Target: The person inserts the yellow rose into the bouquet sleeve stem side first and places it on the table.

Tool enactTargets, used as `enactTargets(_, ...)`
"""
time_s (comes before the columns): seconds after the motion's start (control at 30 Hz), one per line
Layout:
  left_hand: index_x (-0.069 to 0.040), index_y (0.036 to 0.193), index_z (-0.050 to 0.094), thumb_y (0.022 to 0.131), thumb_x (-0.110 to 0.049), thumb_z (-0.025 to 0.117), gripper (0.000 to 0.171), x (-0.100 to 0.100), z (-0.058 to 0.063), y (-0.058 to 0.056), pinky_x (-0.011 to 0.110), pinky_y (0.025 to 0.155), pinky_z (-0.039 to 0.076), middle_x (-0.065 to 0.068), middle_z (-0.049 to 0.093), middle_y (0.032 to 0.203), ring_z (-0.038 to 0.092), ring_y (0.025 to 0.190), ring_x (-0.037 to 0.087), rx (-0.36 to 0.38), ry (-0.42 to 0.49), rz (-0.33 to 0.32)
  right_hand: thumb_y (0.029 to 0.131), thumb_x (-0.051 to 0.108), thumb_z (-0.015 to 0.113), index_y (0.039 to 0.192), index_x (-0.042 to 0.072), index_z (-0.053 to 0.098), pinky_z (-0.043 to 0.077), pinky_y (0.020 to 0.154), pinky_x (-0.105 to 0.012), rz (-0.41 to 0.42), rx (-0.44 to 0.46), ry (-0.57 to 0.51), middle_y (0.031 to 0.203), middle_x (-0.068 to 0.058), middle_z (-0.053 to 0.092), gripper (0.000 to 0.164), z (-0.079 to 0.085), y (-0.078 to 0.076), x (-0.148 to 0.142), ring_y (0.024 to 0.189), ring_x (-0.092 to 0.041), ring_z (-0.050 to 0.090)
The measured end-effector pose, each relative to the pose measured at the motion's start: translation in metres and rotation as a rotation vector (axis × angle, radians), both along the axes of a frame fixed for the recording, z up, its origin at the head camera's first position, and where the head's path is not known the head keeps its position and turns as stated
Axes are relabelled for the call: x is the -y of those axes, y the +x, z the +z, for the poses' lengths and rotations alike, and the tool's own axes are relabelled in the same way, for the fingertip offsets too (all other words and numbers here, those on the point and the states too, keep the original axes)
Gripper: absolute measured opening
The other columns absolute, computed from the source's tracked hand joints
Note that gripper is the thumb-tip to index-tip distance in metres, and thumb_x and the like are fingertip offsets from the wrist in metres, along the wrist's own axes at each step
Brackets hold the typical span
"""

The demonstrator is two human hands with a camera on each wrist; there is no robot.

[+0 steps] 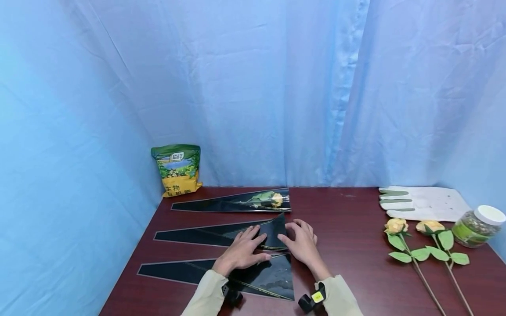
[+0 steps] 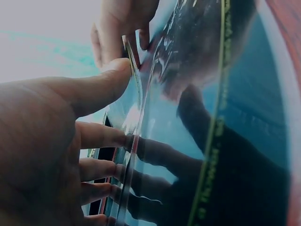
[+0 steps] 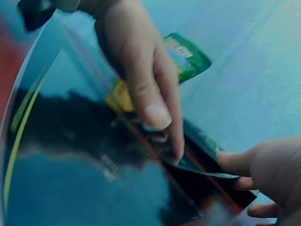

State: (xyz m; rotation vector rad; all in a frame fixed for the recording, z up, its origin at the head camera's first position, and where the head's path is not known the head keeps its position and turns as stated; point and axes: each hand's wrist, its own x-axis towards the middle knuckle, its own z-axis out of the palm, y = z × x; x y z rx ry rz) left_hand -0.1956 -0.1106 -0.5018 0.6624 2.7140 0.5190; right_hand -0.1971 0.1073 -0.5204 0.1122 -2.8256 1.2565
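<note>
Three black tapered flower sleeves lie one behind another. My left hand [image 1: 246,251] rests on the middle flower sleeve [image 1: 273,235] with its fingers spread and fairly straight; the left wrist view shows the thumb [image 2: 101,89] near a raised film edge. At that sleeve's wide end, my right hand [image 1: 303,241] pinches the edge between thumb and fingers, as the right wrist view shows [image 3: 270,176]. A corner of this sleeve stands up. The nearest flower sleeve [image 1: 272,276] lies flat below the left forearm. The far flower sleeve [image 1: 213,205] holds a yellow rose [image 1: 277,200].
A green and yellow fertilizer bag [image 1: 178,171] stands at the back left. To the right lie two yellow roses with stems [image 1: 419,267] [image 1: 454,276], a white glove [image 1: 431,204] and a white-lidded jar [image 1: 476,228] of pellets. Blue curtains [image 1: 253,96] enclose the dark red table [image 1: 348,263].
</note>
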Motion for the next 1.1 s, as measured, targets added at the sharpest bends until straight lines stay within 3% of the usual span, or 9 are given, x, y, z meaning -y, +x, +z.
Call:
enactTargets(0.23,-0.015,0.149,0.049,0.09,-0.048,0.069,0.071,-0.005,0.013,-0.001,0.061,0.121,0.023,0.013,0.031,0.164,0.021,0.155,0.037,0.017,0.065,0.033,0.098,0.033,0.063,0.127,0.008,0.065,0.041,0.107,-0.057,0.052,0.013,-0.165,0.139,-0.018,0.057,0.039,0.009,0.002,-0.003,0.13,-0.037,0.053)
enactTargets(0.33,-0.01,0.147,0.05,0.091,-0.04,0.071,0.067,-0.012,0.021,-0.004,0.061,0.119,0.028,0.017,0.035,0.161,0.026,0.152,0.039,0.016,0.16,0.083,0.1,0.036,0.058,0.129,0.008,0.065,0.044,0.106,-0.053,0.048,0.044,-0.203,0.137,-0.016,0.059,0.041,0.011,0.002,-0.003,0.127,-0.033,0.057)
enactTargets(0.4,-0.006,0.144,0.053,0.094,-0.035,0.068,0.06,-0.02,0.025,-0.007,0.059,0.115,0.035,0.019,0.042,0.157,0.036,0.147,0.039,0.02,0.256,0.126,0.102,0.038,0.055,0.131,0.008,0.064,0.044,0.105,-0.053,0.039,0.07,-0.226,0.137,-0.016,0.06,0.043,0.011,0.002,-0.003,0.127,-0.033,0.057)
enactTargets(0.5,-0.001,0.137,0.059,0.098,-0.025,0.062,0.046,-0.031,0.027,-0.012,0.051,0.099,0.051,0.021,0.056,0.143,0.059,0.125,0.034,0.041,0.411,0.207,0.104,0.041,0.05,0.131,0.007,0.064,0.043,0.107,-0.053,0.029,0.109,-0.266,0.138,-0.016,0.061,0.046,0.011,0.001,-0.002,0.131,-0.034,0.055)
enactTargets(0.6,0.0,0.128,0.065,0.099,-0.023,0.06,0.038,-0.039,0.026,-0.016,0.039,0.081,0.056,0.018,0.068,0.126,0.069,0.097,0.023,0.051,0.495,0.301,0.105,0.043,0.044,0.128,0.008,0.066,0.041,0.109,-0.054,0.032,0.141,-0.318,0.138,-0.016,0.062,0.048,0.012,0.001,-0.001,0.134,-0.034,0.053)
enactTargets(0.67,-0.001,0.121,0.069,0.098,-0.024,0.06,0.034,-0.042,0.025,-0.017,0.035,0.074,0.053,0.017,0.071,0.118,0.067,0.085,0.017,0.051,0.522,0.354,0.107,0.044,0.04,0.126,0.008,0.067,0.04,0.11,-0.054,0.041,0.152,-0.358,0.139,-0.016,0.062,0.049,0.013,0.001,-0.001,0.136,-0.035,0.052)
enactTargets(0.8,-0.006,0.109,0.073,0.095,-0.032,0.064,0.03,-0.044,0.022,-0.018,0.032,0.071,0.05,0.012,0.073,0.11,0.063,0.082,0.014,0.068,0.57,0.425,0.108,0.046,0.032,0.127,0.006,0.067,0.039,0.111,-0.056,0.07,0.169,-0.435,0.14,-0.017,0.061,0.057,0.015,0.001,0.0,0.137,-0.037,0.05)
enactTargets(1.1,-0.007,0.102,0.073,0.091,-0.036,0.07,0.032,-0.041,0.02,-0.017,0.03,0.069,0.048,0.01,0.073,0.104,0.06,0.078,0.014,0.085,0.612,0.452,0.109,0.046,0.025,0.133,0.0,0.063,0.053,0.096,-0.048,0.134,0.238,-0.59,0.137,-0.021,0.062,0.064,0.016,0.002,0.005,0.127,-0.037,0.059)
